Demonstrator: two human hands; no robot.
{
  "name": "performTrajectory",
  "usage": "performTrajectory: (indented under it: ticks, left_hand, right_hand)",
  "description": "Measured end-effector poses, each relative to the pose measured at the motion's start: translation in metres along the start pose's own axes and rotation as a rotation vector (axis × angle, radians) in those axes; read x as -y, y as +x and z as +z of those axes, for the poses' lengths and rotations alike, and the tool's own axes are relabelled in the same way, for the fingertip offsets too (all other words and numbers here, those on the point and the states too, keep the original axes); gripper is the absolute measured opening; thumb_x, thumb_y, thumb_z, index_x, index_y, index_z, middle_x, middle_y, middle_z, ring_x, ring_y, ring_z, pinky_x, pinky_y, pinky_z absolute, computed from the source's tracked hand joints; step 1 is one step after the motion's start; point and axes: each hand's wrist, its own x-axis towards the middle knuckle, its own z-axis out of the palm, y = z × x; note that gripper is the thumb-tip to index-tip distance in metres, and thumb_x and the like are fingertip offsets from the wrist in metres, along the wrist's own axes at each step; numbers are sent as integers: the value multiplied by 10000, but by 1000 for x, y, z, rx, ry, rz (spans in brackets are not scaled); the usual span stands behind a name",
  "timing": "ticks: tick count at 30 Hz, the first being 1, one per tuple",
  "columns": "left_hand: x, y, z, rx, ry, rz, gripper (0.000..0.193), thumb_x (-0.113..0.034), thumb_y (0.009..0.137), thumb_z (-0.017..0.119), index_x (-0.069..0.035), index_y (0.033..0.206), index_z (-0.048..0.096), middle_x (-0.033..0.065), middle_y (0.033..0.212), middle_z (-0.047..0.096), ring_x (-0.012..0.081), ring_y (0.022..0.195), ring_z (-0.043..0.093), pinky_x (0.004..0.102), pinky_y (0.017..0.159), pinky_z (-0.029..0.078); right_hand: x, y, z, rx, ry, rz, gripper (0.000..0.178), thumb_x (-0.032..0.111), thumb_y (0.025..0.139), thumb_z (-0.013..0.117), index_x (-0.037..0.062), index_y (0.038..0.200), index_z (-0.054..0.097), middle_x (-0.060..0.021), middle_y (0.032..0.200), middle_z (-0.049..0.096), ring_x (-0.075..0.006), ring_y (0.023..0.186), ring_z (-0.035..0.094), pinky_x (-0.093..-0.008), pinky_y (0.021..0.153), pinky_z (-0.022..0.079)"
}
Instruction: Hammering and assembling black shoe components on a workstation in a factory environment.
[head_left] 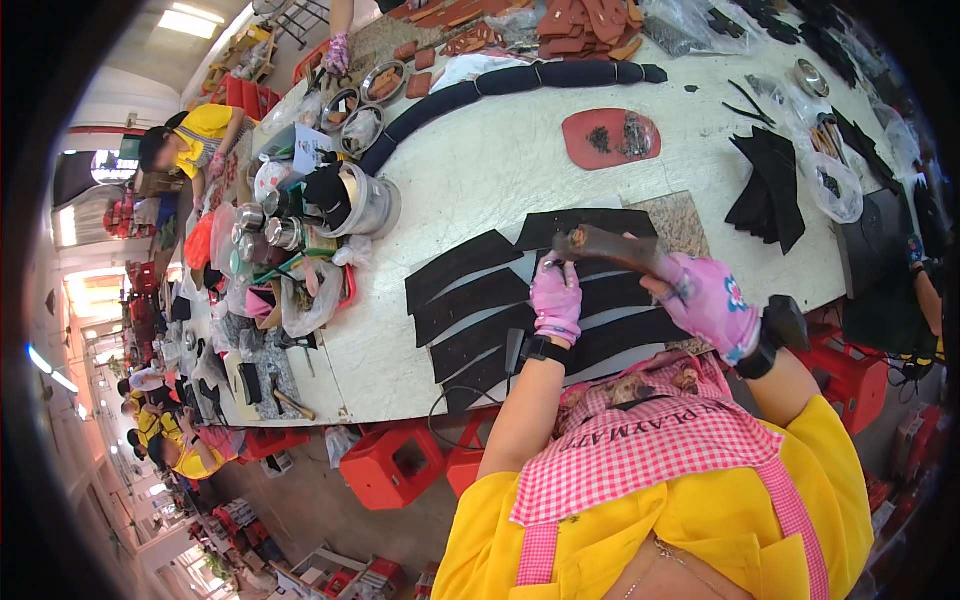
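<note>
Black strips (477, 255) lie in rows on the white table in front of me, some overlapping. Over their far end, my right hand (708, 305), in a pink patterned glove, is wrapped round a thick brown hammer-like tool (622, 250). The tool points left, and its far end is right above my left hand (556, 298). That hand is gloved in pink too, its fingers closed in a pinch close over the strips. What it pinches is hidden beneath the tool. Under the strips' far right corner shows a speckled stone slab (680, 220).
Beyond the strips lies a red pad (611, 138) with dark bits. A long dark padded roll (500, 82) curves across the table. Buckets and cups (370, 203) crowd the left. More black pieces (766, 190) and pliers (750, 105) lie right. Red stools (392, 465) stand below the edge.
</note>
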Motion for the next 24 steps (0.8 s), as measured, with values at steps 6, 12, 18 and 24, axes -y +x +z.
performTrajectory:
  ticks: [6,12,18,24]
  left_hand:
    - [-2,5,5,96,123,130,164,-134,855,495,-22,963,548,173,912,590,338,835,586,398,699,491]
    - [-15,6,5,102,54,102,156,-205,859,547,-53,893,549,137,849,613,322,750,604,372,626,483]
    - [8,6,-7,-85,-29,68,143,-162,844,586,-21,830,574,143,712,590,276,650,598,356,606,461]
    - [8,-44,-21,40,-715,-361,80,-18,855,552,-25,935,561,29,868,561,93,733,548,226,665,498]
  right_hand:
    - [-5,-5,-4,84,158,-217,281,277,815,590,150,1062,553,-103,670,549,-298,586,568,-372,527,458]
    - [-61,10,36,178,-192,148,499,209,870,513,238,1342,354,-149,695,587,-322,618,592,-425,539,451]
    - [-57,-39,45,239,-60,202,502,217,852,537,211,1330,382,-152,656,595,-337,605,593,-425,555,459]
    - [-91,-66,72,196,-120,128,488,192,837,545,196,1305,407,-142,752,596,-323,681,596,-418,588,476]
